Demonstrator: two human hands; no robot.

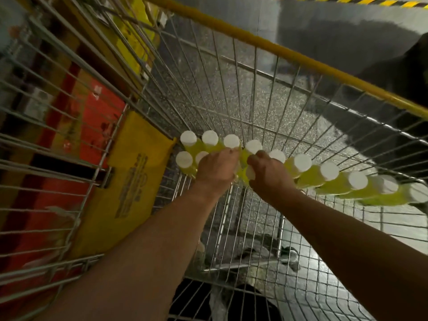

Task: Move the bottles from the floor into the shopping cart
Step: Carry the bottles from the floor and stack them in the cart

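- Right hand (269, 172) curls its grip round one yellow-green bottle with a white round cap (250, 173), held upright in the front row at the far end of the silver wire shopping cart (231, 228).
- Left hand (216, 169) lies just beside it, knuckles up, fingers bent down among the caps. Whether it pinches a bottle underneath I cannot tell.
- Done so far, as I judge it: a good part. A back row of bottles (302, 162) stands along the cart's far wall, and a second row in front is barely begun.
- Count: nine caps are clear in the back row, with perhaps a tenth blurred at the right edge. Two caps sit in the front row left of the hands, plus the one held, so about twelve in all.
- Left to do: unclear. The grey speckled floor (243, 17) shows no bottle plainly, and a pale round thing under the cart is too dim to name.
- One cart, one yellow rim bar (254, 41), one yellow plastic flap (134, 172).
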